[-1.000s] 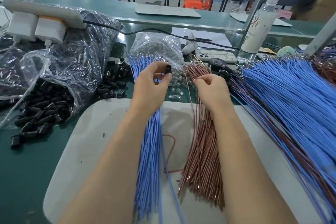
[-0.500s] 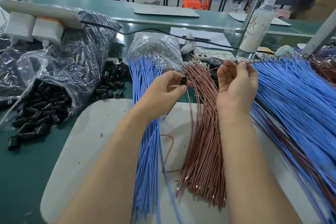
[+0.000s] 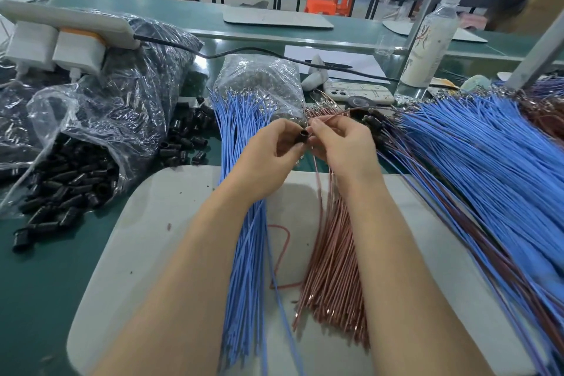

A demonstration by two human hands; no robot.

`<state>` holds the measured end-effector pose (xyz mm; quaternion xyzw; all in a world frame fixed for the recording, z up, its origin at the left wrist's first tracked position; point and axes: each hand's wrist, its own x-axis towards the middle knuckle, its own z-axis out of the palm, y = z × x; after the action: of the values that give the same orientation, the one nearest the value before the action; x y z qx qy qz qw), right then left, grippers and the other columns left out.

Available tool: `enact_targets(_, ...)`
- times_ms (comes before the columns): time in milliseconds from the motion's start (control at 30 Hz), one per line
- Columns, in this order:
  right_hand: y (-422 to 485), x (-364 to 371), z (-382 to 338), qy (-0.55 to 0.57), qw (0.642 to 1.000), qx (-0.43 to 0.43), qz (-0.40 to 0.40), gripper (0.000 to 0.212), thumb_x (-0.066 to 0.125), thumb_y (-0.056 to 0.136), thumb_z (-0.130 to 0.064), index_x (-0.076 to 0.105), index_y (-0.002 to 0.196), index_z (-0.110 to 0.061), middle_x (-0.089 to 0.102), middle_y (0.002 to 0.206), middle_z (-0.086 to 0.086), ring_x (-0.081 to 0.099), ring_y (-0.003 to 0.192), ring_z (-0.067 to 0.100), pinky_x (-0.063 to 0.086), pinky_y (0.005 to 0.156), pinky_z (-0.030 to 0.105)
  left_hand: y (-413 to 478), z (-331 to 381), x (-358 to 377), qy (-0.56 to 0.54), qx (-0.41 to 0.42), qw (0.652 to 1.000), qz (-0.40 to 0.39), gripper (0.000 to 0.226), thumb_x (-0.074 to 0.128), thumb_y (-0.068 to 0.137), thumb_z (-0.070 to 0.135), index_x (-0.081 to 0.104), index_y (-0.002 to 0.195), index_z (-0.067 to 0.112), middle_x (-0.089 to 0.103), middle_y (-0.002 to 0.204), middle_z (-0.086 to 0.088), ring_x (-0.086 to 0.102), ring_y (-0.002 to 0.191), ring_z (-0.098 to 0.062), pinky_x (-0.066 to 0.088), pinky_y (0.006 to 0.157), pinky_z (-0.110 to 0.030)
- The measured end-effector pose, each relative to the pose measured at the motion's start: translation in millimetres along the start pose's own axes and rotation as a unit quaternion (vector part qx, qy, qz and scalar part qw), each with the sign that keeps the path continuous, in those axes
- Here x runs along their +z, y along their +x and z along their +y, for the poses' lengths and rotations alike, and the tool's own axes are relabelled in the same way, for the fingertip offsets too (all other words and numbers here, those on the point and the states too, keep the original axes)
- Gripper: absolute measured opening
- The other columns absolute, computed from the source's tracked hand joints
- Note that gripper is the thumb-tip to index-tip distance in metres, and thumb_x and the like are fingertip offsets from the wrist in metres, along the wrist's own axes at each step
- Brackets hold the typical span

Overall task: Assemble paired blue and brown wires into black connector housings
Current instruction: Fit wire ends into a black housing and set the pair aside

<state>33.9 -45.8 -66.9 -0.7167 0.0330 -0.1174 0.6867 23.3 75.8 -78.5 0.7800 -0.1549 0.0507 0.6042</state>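
Observation:
My left hand (image 3: 268,152) pinches a small black connector housing (image 3: 303,137) between thumb and fingers, its open end up. My right hand (image 3: 341,143) is right beside it, fingers closed on a single brown wire (image 3: 319,192) whose far tip points away past the fingertips. Under my arms, on a white board (image 3: 146,238), a bundle of blue wires (image 3: 244,253) lies at the left and a bundle of brown wires (image 3: 332,268) at the right. A big heap of joined blue and brown wires (image 3: 488,177) fans out at the right.
Loose black housings (image 3: 61,192) spill from a clear plastic bag (image 3: 100,119) at the left, with more (image 3: 186,137) beside the blue bundle. A bag of small metal parts (image 3: 259,82), a phone (image 3: 357,93) and a white bottle (image 3: 427,49) stand behind. A power strip (image 3: 61,33) hangs at upper left.
My right hand has come back from the far right with a brown wire and closed in on my left hand. The housing has moved slightly right and up to meet it.

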Motion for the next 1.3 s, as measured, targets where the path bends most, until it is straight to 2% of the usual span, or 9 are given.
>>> enact_targets(100, -0.3, -5.7, -1.6, -0.057, 0.994, -0.066, 0.066, 0.016, 0.056, 0.095, -0.015, 0.061, 0.080, -0.017, 0.065, 0.070, -0.001, 0.058, 0.053, 0.004, 0.053, 0.060, 0.026, 0.3, -3.2, -3.4, 0.034, -0.006, 0.999, 0.025, 0.018, 0.059, 0.090, 0.007, 0.055, 0.091, 0.024, 0.064, 0.091, 0.007, 0.062, 0.089, -0.009, 0.052, 0.081, -0.022)
enact_targets(200, -2.7, -11.6, -9.9, 0.073, 0.983, -0.113, 0.124, 0.014, 0.049, 0.099, -0.017, 0.059, 0.088, -0.016, 0.065, 0.070, 0.000, 0.062, 0.055, 0.008, 0.054, 0.056, 0.023, 1.1, -6.9, -7.9, 0.107, -0.004, 0.991, 0.074, 0.018, 0.061, 0.089, 0.011, 0.055, 0.090, 0.028, 0.060, 0.088, 0.013, 0.056, 0.081, 0.000, 0.041, 0.071, -0.007)
enact_targets(267, -5.3, -10.4, -14.8, 0.117, 0.974, -0.149, 0.127, 0.015, 0.047, 0.100, -0.016, 0.057, 0.089, -0.017, 0.064, 0.070, 0.000, 0.063, 0.058, 0.011, 0.054, 0.057, 0.023, 0.3, -8.0, -8.7, 0.130, -0.003, 0.988, 0.088, 0.017, 0.061, 0.089, 0.012, 0.056, 0.090, 0.028, 0.058, 0.084, 0.015, 0.054, 0.078, 0.004, 0.037, 0.064, 0.000)
enact_targets(400, -10.6, -3.0, -16.9, 0.099, 0.968, -0.195, 0.119, 0.014, 0.045, 0.101, -0.015, 0.055, 0.092, -0.018, 0.063, 0.074, 0.006, 0.063, 0.059, 0.014, 0.054, 0.059, 0.027, -0.1, -8.1, -7.9, 0.164, 0.003, 0.983, 0.087, 0.018, 0.061, 0.089, 0.013, 0.055, 0.092, 0.029, 0.056, 0.081, 0.018, 0.054, 0.080, 0.004, 0.034, 0.064, 0.005)
enact_targets(567, -14.5, -1.6, -19.1, 0.071, 0.965, -0.221, 0.122, 0.013, 0.045, 0.101, -0.016, 0.055, 0.092, -0.018, 0.062, 0.076, 0.010, 0.063, 0.060, 0.016, 0.055, 0.060, 0.029, 0.9, -9.7, -7.0, 0.189, 0.001, 0.978, 0.087, 0.016, 0.060, 0.090, 0.014, 0.056, 0.096, 0.029, 0.058, 0.083, 0.014, 0.056, 0.083, -0.005, 0.035, 0.064, 0.002)
enact_targets(700, -16.0, -3.6, -22.7, 0.070, 0.960, -0.240, 0.130, 0.013, 0.043, 0.101, -0.015, 0.054, 0.094, -0.017, 0.062, 0.078, 0.013, 0.063, 0.060, 0.015, 0.054, 0.059, 0.026, 1.4, -12.8, -7.2, 0.207, 0.005, 0.974, 0.094, 0.016, 0.060, 0.090, 0.014, 0.062, 0.104, 0.020, 0.060, 0.090, 0.007, 0.056, 0.087, -0.010, 0.036, 0.072, -0.013)
enact_targets(867, -16.0, -1.3, -22.7, 0.050, 0.959, -0.245, 0.133, 0.016, 0.043, 0.101, -0.015, 0.054, 0.091, -0.020, 0.061, 0.075, 0.010, 0.062, 0.061, 0.020, 0.055, 0.060, 0.031, 2.4, -13.2, -6.4, 0.223, 0.001, 0.970, 0.097, 0.016, 0.059, 0.090, 0.014, 0.062, 0.104, 0.021, 0.059, 0.092, 0.006, 0.056, 0.088, -0.012, 0.040, 0.077, -0.023)
enact_targets(1100, -12.7, -4.8, -20.2, 0.043, 0.957, -0.245, 0.149, 0.015, 0.043, 0.101, -0.015, 0.054, 0.091, -0.018, 0.061, 0.072, 0.005, 0.062, 0.058, 0.014, 0.055, 0.058, 0.028, 1.9, -12.6, -5.5, 0.229, -0.001, 0.969, 0.096, 0.017, 0.058, 0.090, 0.014, 0.062, 0.106, 0.019, 0.060, 0.094, 0.003, 0.056, 0.089, -0.013, 0.042, 0.081, -0.024)
enact_targets(1300, -12.5, 0.7, -10.5, -0.073, 0.955, -0.259, 0.125, 0.016, 0.046, 0.100, -0.017, 0.060, 0.094, -0.010, 0.062, 0.071, 0.003, 0.062, 0.059, 0.018, 0.055, 0.062, 0.041, 1.6, -11.0, -4.2, 0.231, 0.012, 0.968, 0.097, 0.017, 0.061, 0.089, 0.012, 0.064, 0.105, 0.017, 0.058, 0.095, 0.004, 0.054, 0.089, -0.011, 0.039, 0.080, -0.019)
